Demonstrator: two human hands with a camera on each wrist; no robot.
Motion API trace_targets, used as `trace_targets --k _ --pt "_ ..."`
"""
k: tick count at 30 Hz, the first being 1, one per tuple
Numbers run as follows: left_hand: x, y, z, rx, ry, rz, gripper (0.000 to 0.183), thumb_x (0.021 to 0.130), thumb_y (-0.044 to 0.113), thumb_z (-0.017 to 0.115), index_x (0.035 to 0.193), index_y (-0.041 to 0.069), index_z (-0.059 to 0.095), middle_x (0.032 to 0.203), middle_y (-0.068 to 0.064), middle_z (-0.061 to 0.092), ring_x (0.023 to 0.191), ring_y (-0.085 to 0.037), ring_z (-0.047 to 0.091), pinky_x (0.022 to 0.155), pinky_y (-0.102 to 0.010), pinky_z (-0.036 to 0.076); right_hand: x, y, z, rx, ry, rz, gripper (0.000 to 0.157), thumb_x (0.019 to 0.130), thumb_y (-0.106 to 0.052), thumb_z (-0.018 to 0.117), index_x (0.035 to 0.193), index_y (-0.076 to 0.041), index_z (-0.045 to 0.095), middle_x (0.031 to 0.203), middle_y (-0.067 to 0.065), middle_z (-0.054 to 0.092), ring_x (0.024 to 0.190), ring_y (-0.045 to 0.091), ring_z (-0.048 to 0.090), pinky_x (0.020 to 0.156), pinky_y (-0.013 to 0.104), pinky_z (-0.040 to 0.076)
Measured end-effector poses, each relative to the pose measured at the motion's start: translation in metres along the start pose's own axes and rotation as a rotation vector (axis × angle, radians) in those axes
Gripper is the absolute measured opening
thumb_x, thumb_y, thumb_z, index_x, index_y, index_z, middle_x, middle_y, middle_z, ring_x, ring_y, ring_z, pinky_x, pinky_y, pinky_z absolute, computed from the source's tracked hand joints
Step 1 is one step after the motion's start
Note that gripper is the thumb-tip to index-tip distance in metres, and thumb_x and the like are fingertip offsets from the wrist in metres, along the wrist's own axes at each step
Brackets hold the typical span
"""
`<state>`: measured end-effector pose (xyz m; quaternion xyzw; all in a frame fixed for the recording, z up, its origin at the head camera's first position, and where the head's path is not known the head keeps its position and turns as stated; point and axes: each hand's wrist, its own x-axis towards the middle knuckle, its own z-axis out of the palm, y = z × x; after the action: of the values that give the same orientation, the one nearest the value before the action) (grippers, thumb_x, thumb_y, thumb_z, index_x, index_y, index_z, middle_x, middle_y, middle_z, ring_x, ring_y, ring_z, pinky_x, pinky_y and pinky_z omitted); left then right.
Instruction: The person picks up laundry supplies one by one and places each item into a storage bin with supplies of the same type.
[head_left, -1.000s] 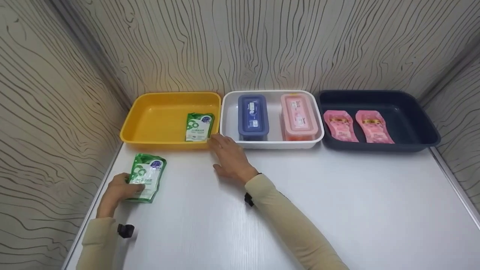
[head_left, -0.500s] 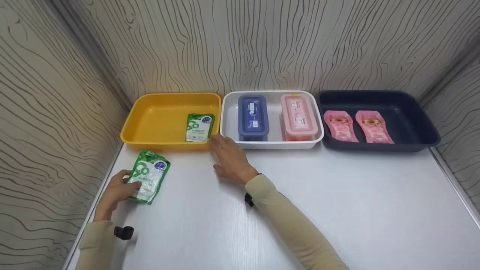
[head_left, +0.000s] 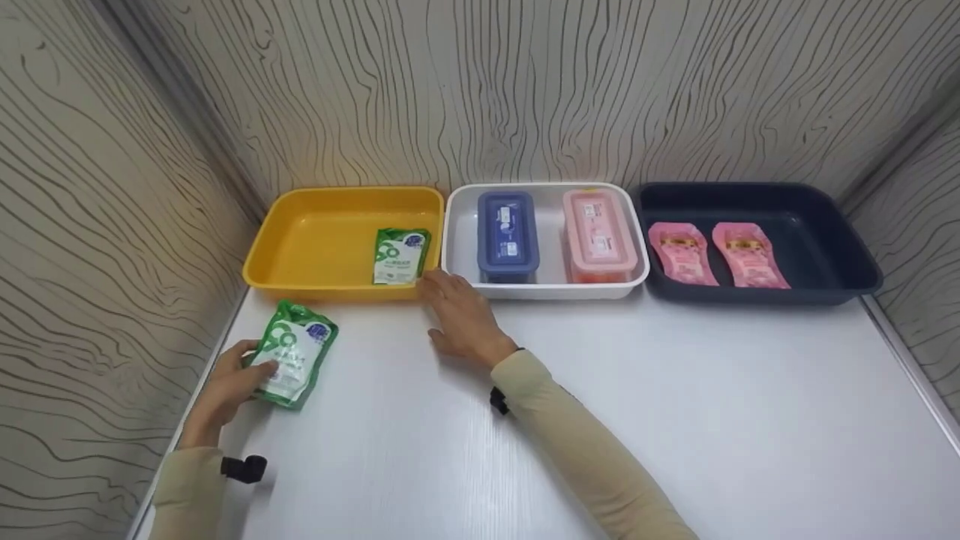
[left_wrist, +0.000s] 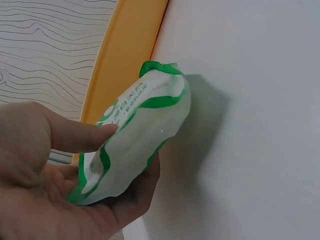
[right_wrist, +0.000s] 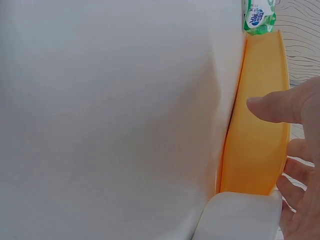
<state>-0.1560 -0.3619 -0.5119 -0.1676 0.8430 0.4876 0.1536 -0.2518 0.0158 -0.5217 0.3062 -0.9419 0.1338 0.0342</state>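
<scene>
My left hand (head_left: 234, 381) holds a green and white refill pouch (head_left: 292, 356) just in front of the yellow tray (head_left: 330, 289). In the left wrist view the thumb lies across the pouch's (left_wrist: 135, 137) printed face and the fingers curl beneath it; its shadow falls on the table. A matching green and white pouch (head_left: 400, 259) lies inside the yellow tray at its right end. My right hand (head_left: 463, 319) reaches to the tray's front right corner, fingers extended at the rim. In the right wrist view the thumb (right_wrist: 275, 106) stands apart from the fingers, with nothing gripped.
Right of the yellow tray stands a white tray (head_left: 551, 291) with a blue lidded box (head_left: 508, 234) and a pink lidded box (head_left: 598, 234). Further right, a navy tray (head_left: 825, 294) bears two pink pouches (head_left: 682, 255). Wood-patterned panels (head_left: 495, 90) enclose the white table (head_left: 675, 405).
The pouch in my left hand has tilted, its top swinging rightward and a little toward the yellow tray. My right hand stays at the tray corner.
</scene>
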Motion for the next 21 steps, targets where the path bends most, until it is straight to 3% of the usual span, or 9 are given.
trace_targets --k 5,9,21 --pt "-0.004 0.001 -0.003 -0.038 0.01 -0.012 0.064 0.111 0.019 0.054 0.163 -0.005 0.026 0.151 -0.031 0.048 0.106 -0.02 0.063 0.081 -0.027 0.059 0.0 -0.001 -0.002 0.013 -0.017 0.005 0.081 0.092 -0.028 0.082 0.162 -0.017 0.043 0.17 0.004 0.033 0.159 0.026 0.034 0.132 0.044 0.028" --pt "-0.009 0.005 -0.006 -0.067 0.018 -0.01 0.064 0.111 0.018 0.055 0.163 -0.004 0.027 0.142 -0.024 0.053 0.101 -0.016 0.063 0.08 -0.026 0.06 -0.001 -0.001 -0.003 0.019 -0.031 0.012 0.082 0.093 -0.029 0.081 0.164 -0.018 0.041 0.172 0.005 0.031 0.16 0.027 0.032 0.133 0.045 0.028" --pt "-0.018 0.022 -0.008 -0.155 0.034 0.053 0.069 0.111 0.02 0.056 0.167 -0.001 0.021 0.138 -0.018 0.056 0.099 -0.011 0.066 0.083 -0.026 0.062 -0.002 -0.001 -0.003 0.036 -0.054 0.018 0.081 0.094 -0.029 0.08 0.164 -0.019 0.04 0.175 0.004 0.027 0.163 0.027 0.026 0.135 0.045 0.021"
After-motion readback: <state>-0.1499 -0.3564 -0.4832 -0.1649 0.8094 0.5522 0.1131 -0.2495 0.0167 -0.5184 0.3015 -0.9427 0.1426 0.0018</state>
